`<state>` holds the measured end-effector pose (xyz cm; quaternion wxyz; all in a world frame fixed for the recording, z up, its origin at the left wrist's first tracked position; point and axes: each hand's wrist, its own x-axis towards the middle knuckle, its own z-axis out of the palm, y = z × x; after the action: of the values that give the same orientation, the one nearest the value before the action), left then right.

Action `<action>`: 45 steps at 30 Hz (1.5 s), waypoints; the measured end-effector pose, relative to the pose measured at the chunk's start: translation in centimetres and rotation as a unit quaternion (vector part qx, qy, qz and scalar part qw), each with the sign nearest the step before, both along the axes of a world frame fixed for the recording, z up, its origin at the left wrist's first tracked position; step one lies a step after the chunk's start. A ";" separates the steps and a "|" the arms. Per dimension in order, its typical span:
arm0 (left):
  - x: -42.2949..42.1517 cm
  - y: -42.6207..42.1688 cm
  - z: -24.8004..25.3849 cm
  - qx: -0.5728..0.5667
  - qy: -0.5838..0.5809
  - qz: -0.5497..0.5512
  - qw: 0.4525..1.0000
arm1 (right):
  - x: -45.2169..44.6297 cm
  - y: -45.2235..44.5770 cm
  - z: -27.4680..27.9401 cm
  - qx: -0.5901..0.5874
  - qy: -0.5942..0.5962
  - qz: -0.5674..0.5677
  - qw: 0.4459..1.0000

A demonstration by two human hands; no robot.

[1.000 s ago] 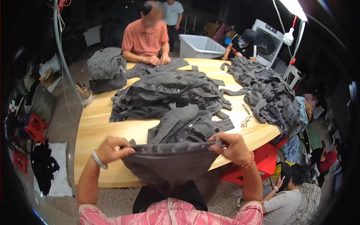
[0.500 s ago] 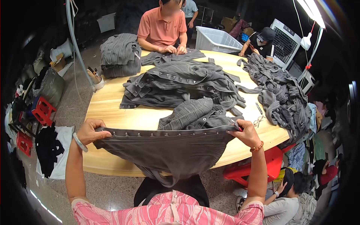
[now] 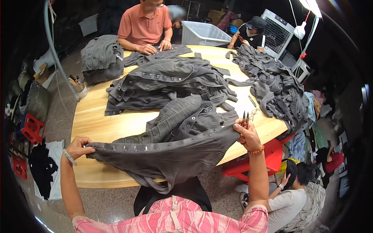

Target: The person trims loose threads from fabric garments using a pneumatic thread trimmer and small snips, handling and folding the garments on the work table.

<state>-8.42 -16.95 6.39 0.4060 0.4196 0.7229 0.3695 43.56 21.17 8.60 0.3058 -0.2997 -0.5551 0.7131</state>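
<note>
A dark grey ribbed garment (image 3: 167, 165) with a row of metal snaps along its upper edge hangs between my two hands over the near side of the table. My left hand (image 3: 79, 147) is closed, pinching the left end of that snap edge. At the other end, my right hand (image 3: 249, 136) is closed on the cloth and also keeps a small pair of scissors (image 3: 245, 119), blades pointing up. The edge sags between the hands, with the right end higher. Behind it lies a heap of similar grey garments (image 3: 163, 83).
Across the wooden table (image 3: 87, 126), a person in an orange shirt (image 3: 143, 27) handles grey cloth. A folded stack (image 3: 101, 58) stands at the left, a loose pile (image 3: 278, 83) at the right. Eyeglasses (image 3: 253, 113) lie near my right hand. A red stool (image 3: 256, 163) is below.
The snap edge was pulled nearly straight; now it slackens and slopes, with my left hand lower and my right hand higher. The scissors' blades now stand upright. My view has shifted to the right.
</note>
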 end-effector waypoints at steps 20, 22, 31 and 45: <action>17.5 8.5 4.7 0.207 0.174 -0.123 0.955 | -8.6 -10.8 4.1 0.401 -0.023 0.161 0.902; 22.1 10.2 6.0 0.255 0.092 -0.199 0.942 | -10.2 -14.2 4.0 0.388 0.057 0.239 0.888; 22.4 6.3 6.6 0.202 0.041 -0.134 0.969 | -10.2 -15.1 0.1 0.366 -0.008 0.278 0.888; 22.6 8.5 7.3 0.364 0.126 -0.195 0.902 | -7.4 -10.9 5.7 0.436 0.067 0.150 0.885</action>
<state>14.17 -8.41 13.69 0.1942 0.7139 0.4872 0.4640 36.18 10.23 14.26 0.3315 -0.0009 -0.8267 0.4546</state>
